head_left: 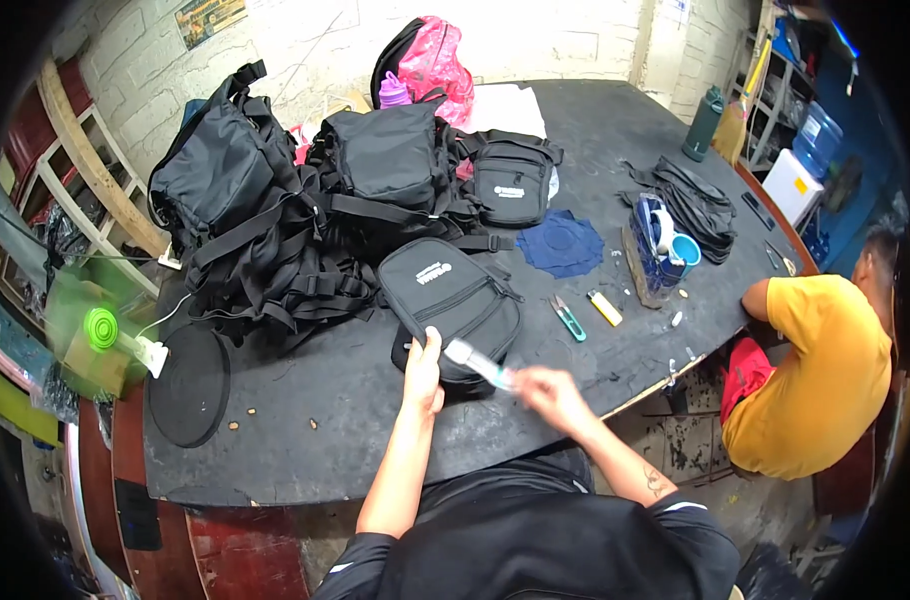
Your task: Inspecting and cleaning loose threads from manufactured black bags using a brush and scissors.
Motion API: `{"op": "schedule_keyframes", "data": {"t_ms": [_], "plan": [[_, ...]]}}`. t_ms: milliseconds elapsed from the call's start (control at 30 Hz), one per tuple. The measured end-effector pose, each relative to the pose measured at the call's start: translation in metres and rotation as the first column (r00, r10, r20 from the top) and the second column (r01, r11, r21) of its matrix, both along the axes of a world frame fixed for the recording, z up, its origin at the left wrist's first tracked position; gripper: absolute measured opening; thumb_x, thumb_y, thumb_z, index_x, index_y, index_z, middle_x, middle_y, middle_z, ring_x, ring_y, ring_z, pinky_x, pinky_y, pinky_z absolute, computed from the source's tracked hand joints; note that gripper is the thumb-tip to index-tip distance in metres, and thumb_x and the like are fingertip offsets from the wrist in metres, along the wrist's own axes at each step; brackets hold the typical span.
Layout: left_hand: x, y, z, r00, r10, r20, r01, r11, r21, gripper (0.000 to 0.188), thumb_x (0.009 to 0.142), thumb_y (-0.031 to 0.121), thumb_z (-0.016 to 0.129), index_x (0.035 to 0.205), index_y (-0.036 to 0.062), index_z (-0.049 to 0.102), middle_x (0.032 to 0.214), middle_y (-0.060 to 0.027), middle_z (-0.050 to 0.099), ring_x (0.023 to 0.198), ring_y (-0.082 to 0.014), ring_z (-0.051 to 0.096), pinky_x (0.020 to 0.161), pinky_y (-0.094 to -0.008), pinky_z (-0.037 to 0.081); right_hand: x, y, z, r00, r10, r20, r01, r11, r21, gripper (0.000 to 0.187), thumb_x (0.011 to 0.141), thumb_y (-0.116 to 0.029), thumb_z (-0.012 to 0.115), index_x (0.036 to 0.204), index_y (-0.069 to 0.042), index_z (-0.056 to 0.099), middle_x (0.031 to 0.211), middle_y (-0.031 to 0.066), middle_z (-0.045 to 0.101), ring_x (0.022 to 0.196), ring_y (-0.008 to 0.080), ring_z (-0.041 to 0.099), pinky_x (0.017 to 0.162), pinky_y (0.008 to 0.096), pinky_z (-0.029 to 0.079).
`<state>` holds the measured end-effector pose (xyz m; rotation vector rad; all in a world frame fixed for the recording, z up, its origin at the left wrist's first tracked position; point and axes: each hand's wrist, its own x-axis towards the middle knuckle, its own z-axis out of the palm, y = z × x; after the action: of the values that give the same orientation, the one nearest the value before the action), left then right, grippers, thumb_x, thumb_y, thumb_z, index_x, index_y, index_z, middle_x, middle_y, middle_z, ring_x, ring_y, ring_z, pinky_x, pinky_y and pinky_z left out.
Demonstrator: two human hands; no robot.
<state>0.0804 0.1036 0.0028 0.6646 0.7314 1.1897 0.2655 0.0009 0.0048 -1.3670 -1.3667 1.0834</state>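
A small black zippered bag (445,290) with white print on its flap is tilted up on the dark table in front of me. My left hand (424,372) is closed on its lower left edge, thumb on top. In my right hand (555,397) is a small brush (482,364) with a pale head and a light, teal-tinted handle, somewhat blurred. The brush head lies at the bag's lower front; I cannot tell whether it touches. To the right of the bag are teal-handled thread snips (569,318) and a yellow lighter (605,308).
Black bags and straps (275,260) are heaped at the left and back, near another small bag (515,180). Dark blue cloth (560,243), a clear-sided bin (650,250) and a green bottle (705,124) occupy the right. A person in yellow (815,370) sits there. A green fan (102,328) stands left.
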Motion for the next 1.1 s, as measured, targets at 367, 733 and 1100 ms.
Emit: {"op": "schedule_keyframes", "data": {"t_ms": [367,733,1100], "plan": [[-0.002,-0.015,0.059,0.374,0.844,-0.384,-0.313,0.505,0.805,0.049,0.084,0.007,0.058,0.130,0.0017,0.042,0.107,-0.0137,0.044,0.101,-0.0227,0.043,0.090,-0.0337,0.036,0.053,0.014,0.029,0.579,-0.176,-0.796,-0.043,0.968,-0.246,0.020,0.092,-0.016,0.049,0.110,-0.009,0.048,0.061,0.0004,0.043,0.039,0.0044,0.027,0.036,0.0199,0.023],[0.029,-0.013,0.097,0.458,0.794,-0.400,0.185,0.355,0.916,0.021,0.070,0.013,0.071,0.092,0.0109,0.069,0.105,-0.0070,0.051,0.105,-0.0246,0.042,0.087,-0.0352,0.034,0.026,-0.003,0.052,0.520,0.084,-0.850,-0.315,0.944,-0.099,0.021,0.091,-0.021,0.054,0.107,-0.007,0.049,0.064,0.0005,0.046,0.042,0.0024,0.027,0.039,0.0180,0.022],[0.048,-0.028,0.077,0.710,0.528,-0.465,0.083,0.593,0.801,0.006,0.075,0.000,0.060,0.081,0.0031,0.060,0.093,-0.0075,0.044,0.091,-0.0220,0.041,0.083,-0.0332,0.035,0.027,0.001,0.054,0.742,-0.095,-0.663,0.011,0.991,-0.130,0.023,0.088,-0.013,0.055,0.109,-0.007,0.047,0.064,0.0028,0.049,0.044,0.0021,0.030,0.040,0.0165,0.022]]}}
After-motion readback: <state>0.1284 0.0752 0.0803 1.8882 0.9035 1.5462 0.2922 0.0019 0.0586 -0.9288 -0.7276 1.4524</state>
